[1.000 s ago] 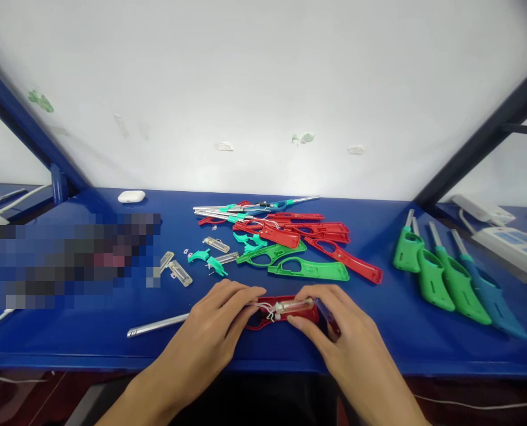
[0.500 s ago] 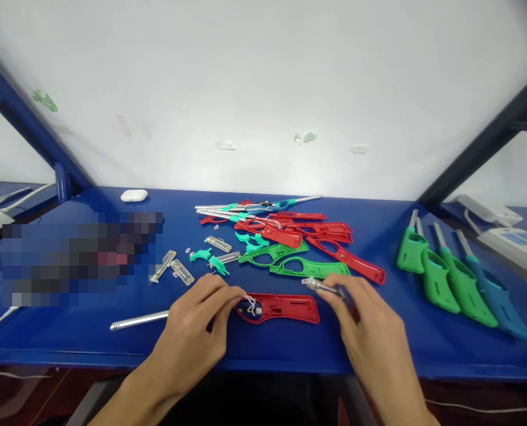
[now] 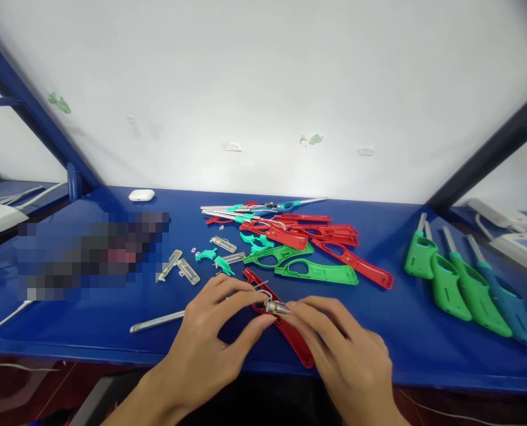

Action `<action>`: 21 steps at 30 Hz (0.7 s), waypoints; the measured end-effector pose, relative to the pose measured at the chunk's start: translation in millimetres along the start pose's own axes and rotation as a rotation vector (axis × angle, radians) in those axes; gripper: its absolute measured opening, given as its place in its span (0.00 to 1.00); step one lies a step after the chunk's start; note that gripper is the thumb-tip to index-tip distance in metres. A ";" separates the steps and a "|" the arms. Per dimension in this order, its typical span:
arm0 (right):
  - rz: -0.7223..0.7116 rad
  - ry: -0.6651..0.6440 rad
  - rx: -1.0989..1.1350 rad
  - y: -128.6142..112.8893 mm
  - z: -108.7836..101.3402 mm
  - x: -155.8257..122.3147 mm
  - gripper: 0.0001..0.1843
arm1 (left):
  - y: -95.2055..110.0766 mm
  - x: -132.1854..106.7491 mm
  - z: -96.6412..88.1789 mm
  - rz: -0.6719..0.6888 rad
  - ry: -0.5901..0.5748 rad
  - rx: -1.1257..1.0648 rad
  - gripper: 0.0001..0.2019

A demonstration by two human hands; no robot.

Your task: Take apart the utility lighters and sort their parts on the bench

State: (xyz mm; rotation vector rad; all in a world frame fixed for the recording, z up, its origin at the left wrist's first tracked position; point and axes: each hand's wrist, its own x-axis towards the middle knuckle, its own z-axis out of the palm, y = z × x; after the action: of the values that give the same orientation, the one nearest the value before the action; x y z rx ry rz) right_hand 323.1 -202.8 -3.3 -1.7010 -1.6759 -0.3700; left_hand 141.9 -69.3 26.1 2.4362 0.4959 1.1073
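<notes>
In my right hand point(image 3: 341, 349) is a small clear lighter fuel tank point(image 3: 278, 307) with a metal valve end pointing left. My left hand point(image 3: 221, 331) meets that valve end with thumb and index finger closed around it. A thin white tube point(image 3: 266, 291) loops beside the valve; where it ends is hidden by the fingers. Below both hands a red lighter handle half point(image 3: 296, 343) lies slanted on the blue table, partly covered. A metal lighter barrel point(image 3: 157, 322) sticks out left of my left hand.
Farther back lie red handle halves point(image 3: 352, 263), green handle halves point(image 3: 317, 271), teal triggers point(image 3: 221, 263) and clear fuel tanks point(image 3: 188, 271). Several assembled lighters point(image 3: 452, 290) stand in a row at the right. A white earphone case point(image 3: 141, 195) sits at the back left, near a blurred-out object.
My right hand has moved left with the fuel tank, bringing it to my left hand. The red handle half has turned from level to slanted. The view has shifted slightly.
</notes>
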 end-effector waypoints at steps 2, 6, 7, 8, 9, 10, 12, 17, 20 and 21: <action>-0.040 0.027 -0.005 -3.1 1.4 -0.4 0.15 | 2.8 2.0 -0.8 -0.094 -0.019 -0.093 0.05; -0.056 0.145 -0.018 -5.4 2.3 0.9 0.13 | 5.4 3.3 1.0 -0.275 -0.057 -0.217 0.06; -0.052 0.169 -0.019 -5.5 2.3 1.2 0.13 | 6.1 3.0 1.5 -0.300 -0.059 -0.220 0.06; -0.049 0.188 -0.018 -5.7 2.2 1.3 0.13 | 6.8 2.7 1.8 -0.322 -0.063 -0.218 0.06; -0.050 0.204 -0.012 -5.9 2.1 1.3 0.13 | 7.6 2.3 1.9 -0.346 -0.069 -0.217 0.07; -0.051 0.215 -0.006 -6.1 2.1 1.1 0.13 | 8.6 2.0 1.6 -0.372 -0.079 -0.223 0.08; -0.049 0.232 0.007 -7.0 2.1 0.3 0.13 | 10.6 1.9 0.0 -0.415 -0.102 -0.250 0.08; 0.014 0.247 0.009 -8.2 2.2 -1.7 0.13 | 13.8 4.7 -6.7 -0.494 -0.164 -0.379 0.09; 0.019 0.242 0.020 -7.0 2.6 -3.3 0.13 | 13.7 6.3 -9.1 -0.536 -0.182 -0.467 0.07; 0.018 0.235 0.025 -6.6 2.8 -4.0 0.14 | 13.2 6.5 -9.3 -0.547 -0.183 -0.478 0.06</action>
State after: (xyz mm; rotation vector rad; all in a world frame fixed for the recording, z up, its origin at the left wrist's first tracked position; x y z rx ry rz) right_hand 315.5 -204.6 -5.9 -1.5861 -1.4872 -0.5173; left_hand 140.7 -75.3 42.3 1.8075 0.6909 0.6667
